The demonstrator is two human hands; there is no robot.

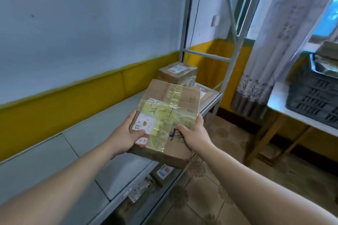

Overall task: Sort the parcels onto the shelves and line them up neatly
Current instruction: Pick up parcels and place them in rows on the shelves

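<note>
The person holds one cardboard parcel (165, 120) in the air with both hands, just above the front edge of the grey shelf (87, 139). Its far part is over the shelf surface and its near end hangs out past that edge. It does not seem to touch the shelf. The long axis of the parcel runs away from the person, toward the right end of the shelf. There a box-shaped parcel (177, 74) stands at the back, close to the metal post, and a flat parcel (205, 93) lies just beside it at the front corner. The far end of the held parcel points almost at these two, and a bare part of the shelf stays between and to the left of them. The left hand (128, 134) grips the near left corner, with the thumb on top on the white label and the fingers under the parcel. The right hand (194, 134) grips the near right side, with the thumb on top on the yellowish tape and the fingers curled around the edge. Both hands sit at the near end, equally close to the goal, so I judge that the coming move is a push forward and down along this axis, until the parcel lies next to the flat one.
</note>
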